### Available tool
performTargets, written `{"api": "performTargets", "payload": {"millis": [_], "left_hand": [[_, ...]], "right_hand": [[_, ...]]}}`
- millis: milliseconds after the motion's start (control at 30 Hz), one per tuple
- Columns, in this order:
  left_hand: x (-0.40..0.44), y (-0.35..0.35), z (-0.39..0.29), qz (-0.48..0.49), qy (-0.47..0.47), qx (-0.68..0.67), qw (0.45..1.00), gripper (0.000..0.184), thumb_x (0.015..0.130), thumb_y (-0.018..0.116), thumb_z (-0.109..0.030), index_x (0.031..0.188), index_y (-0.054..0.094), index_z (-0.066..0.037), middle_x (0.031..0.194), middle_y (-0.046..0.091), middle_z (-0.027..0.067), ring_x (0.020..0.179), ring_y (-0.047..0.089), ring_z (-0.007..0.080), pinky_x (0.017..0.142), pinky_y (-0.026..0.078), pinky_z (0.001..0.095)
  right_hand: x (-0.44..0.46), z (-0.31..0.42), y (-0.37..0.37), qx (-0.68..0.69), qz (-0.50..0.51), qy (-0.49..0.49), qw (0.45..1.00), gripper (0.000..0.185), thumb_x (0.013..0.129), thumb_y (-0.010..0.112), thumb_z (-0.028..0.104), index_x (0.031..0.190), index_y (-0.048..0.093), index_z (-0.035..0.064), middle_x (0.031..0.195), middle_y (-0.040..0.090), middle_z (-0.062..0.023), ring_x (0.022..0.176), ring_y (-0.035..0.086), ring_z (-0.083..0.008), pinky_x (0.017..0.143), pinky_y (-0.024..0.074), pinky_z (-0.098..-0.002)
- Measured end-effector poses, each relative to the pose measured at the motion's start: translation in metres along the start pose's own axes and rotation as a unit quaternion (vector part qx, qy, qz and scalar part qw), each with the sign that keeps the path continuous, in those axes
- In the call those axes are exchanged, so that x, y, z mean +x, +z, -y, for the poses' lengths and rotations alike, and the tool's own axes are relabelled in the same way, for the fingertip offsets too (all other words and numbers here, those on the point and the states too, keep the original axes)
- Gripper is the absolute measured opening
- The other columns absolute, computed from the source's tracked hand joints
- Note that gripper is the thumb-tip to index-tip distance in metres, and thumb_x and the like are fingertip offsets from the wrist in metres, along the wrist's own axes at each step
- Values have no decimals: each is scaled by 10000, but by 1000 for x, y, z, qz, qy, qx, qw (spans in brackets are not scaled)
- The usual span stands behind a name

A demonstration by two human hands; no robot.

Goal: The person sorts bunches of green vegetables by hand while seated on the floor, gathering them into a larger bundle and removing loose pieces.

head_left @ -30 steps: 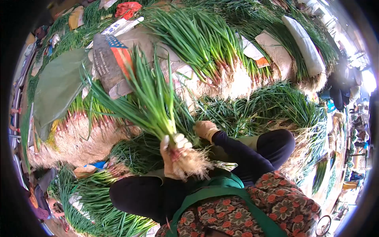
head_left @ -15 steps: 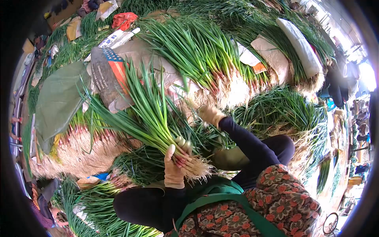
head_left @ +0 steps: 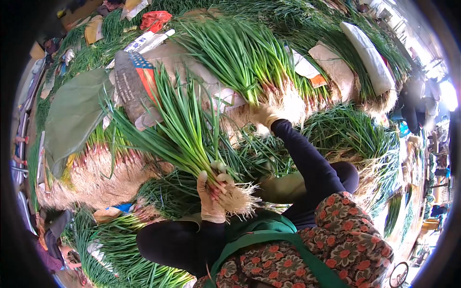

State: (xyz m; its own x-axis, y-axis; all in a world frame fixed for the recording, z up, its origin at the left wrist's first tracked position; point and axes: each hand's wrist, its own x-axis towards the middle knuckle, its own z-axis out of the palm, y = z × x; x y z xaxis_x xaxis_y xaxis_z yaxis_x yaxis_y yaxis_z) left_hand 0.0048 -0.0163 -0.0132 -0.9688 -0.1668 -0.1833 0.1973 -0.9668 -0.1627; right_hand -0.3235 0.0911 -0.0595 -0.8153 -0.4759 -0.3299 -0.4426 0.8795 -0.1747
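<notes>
My left hand (head_left: 211, 194), in a pale glove, is closed round a bunch of scallions (head_left: 194, 144) near its root end. The green leaves fan out to the upper left, and the pale, stringy roots (head_left: 240, 199) stick out on the right. My right hand (head_left: 267, 116), gloved too, is at the lower left edge of a large pile of scallions (head_left: 245, 62), against the reddish stem bases and roots. Its fingers are blurred and partly hidden, so their grip does not show.
A printed sack (head_left: 127, 91) and a green sheet (head_left: 72, 115) cover scallions on the left. More scallions (head_left: 345, 132) lie to the right, and others (head_left: 129, 249) at lower left. A rolled white sack (head_left: 367, 60) rests at upper right. My knees are below the bunch.
My right hand has moved up and a little right to the stem bases of the large pile. My left hand still holds the bunch in nearly the same place.
</notes>
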Motion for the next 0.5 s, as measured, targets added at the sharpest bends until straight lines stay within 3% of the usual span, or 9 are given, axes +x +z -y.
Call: {"api": "performTargets", "payload": {"millis": [33, 67, 100, 167, 233, 333, 400, 467, 500], "left_hand": [[-3, 6, 2, 11, 0, -25, 1000, 343, 888, 541, -217, 1168, 551, -19, 1073, 606, 128, 862, 595, 204, 796, 492, 365], [-4, 9, 3, 22, -2, -49, 999, 352, 889, 542, -221, 1178, 550, -21, 1073, 606, 119, 862, 592, 194, 801, 485, 360], [-3, 6, 2, 52, -15, -65, 996, 389, 889, 545, -248, 1213, 536, -35, 1067, 600, 96, 857, 582, 165, 835, 465, 347], [-1, 5, 1, 79, -35, -74, 994, 400, 887, 546, -268, 1215, 535, -41, 1063, 596, 82, 849, 577, 150, 855, 452, 345], [2, -4, -1, 100, -53, -85, 990, 428, 886, 544, -301, 1224, 524, -39, 1112, 586, 104, 874, 581, 170, 850, 457, 369], [-5, 13, 8, -34, 30, 59, 997, 446, 891, 535, -309, 1237, 503, -29, 1185, 557, 150, 939, 583, 230, 840, 471, 403], [-1, 10, 6, -59, 20, 182, 981, 466, 904, 514, -324, 1226, 481, 12, 1240, 518, 195, 1000, 566, 302, 875, 473, 452], [-3, 30, 15, -132, 41, 186, 973, 457, 911, 507, -311, 1225, 473, 21, 1167, 563, 158, 951, 584, 270, 884, 469, 486], [-4, 21, 12, -111, 38, 181, 976, 438, 912, 507, -284, 1227, 474, 18, 1095, 582, 142, 917, 588, 254, 895, 470, 481]], "right_hand": [[9, 8, 34, -191, 38, -220, 956, 373, 853, 587, 294, 1108, 596, 22, 951, 647, -188, 747, 647, -241, 624, 546, -350], [-34, 34, 16, 58, 190, -153, 968, 410, 872, 564, 366, 1151, 587, 66, 901, 654, -146, 702, 648, -215, 599, 545, -315], [-82, 65, -7, 289, 297, -23, 910, 448, 890, 542, 439, 1193, 577, 111, 850, 661, -103, 656, 649, -189, 574, 543, -280], [-102, 72, 28, 508, 330, -100, 789, 428, 909, 506, 457, 1153, 590, 115, 704, 642, -83, 555, 618, -139, 473, 518, -261], [-123, 97, 32, 606, 351, -91, 707, 447, 898, 533, 449, 1171, 574, 97, 804, 641, -51, 677, 608, -98, 571, 499, -229], [-134, 117, 42, 695, 323, -128, 630, 457, 886, 607, 292, 1198, 499, -23, 1065, 618, -74, 855, 618, -111, 732, 500, -233], [-116, 82, 17, 612, 241, -274, 702, 419, 856, 623, 173, 1202, 498, -28, 1215, 568, -96, 1030, 579, -168, 843, 479, -283], [-95, 9, 0, 691, 96, -250, 672, 305, 897, 524, 103, 1188, 525, 12, 1072, 617, -77, 867, 590, -141, 780, 494, -257], [-112, -18, -45, 688, 4, -158, 708, 285, 899, 516, 88, 1177, 538, 34, 993, 624, -39, 790, 568, -114, 723, 482, -239]]}}
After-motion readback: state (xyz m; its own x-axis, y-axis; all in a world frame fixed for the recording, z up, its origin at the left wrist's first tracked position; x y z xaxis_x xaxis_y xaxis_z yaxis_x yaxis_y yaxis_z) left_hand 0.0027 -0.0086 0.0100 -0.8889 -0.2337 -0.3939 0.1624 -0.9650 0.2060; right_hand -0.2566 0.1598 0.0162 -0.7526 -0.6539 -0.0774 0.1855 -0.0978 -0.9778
